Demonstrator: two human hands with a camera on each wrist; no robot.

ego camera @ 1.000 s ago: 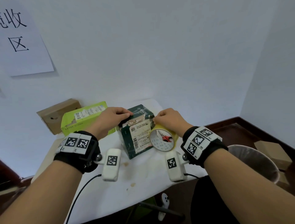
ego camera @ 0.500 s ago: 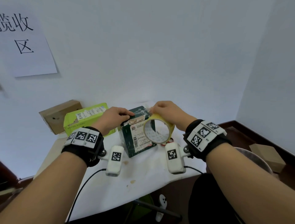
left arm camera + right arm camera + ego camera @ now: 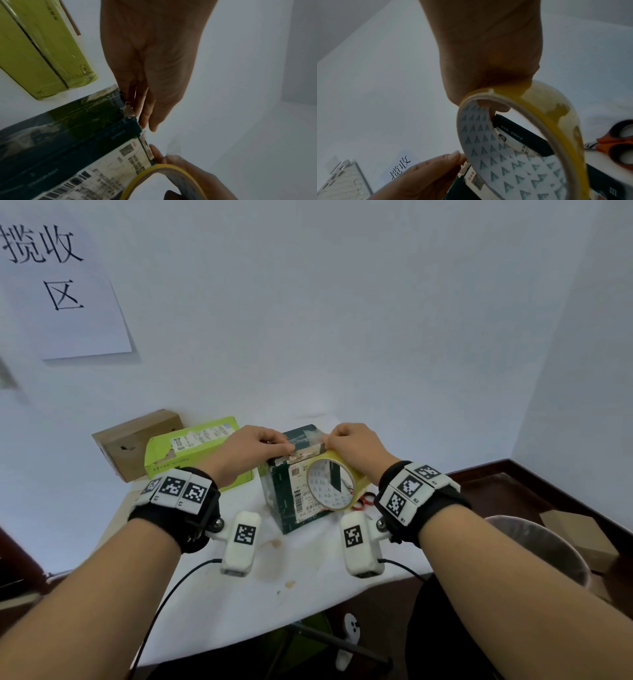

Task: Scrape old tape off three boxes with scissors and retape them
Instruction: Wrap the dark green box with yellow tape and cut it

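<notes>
A dark green box with a white shipping label stands in the middle of the table. My left hand lies on the box's top left, its fingers pressing down at the top edge. My right hand grips a yellow tape roll at the box's top right corner, and the roll hangs in front of the label. A strip of clear tape runs across the top between the hands. In the right wrist view the roll fills the middle, with the box behind it.
Orange-handled scissors lie on the table right of the box, also in the right wrist view. A lime green box and a brown carton sit at the back left. A waste bin stands right of the table.
My right hand has carried the tape roll up from the box's front face to its top right corner, drawing tape across the top. The left hand stays pressed on the top.
</notes>
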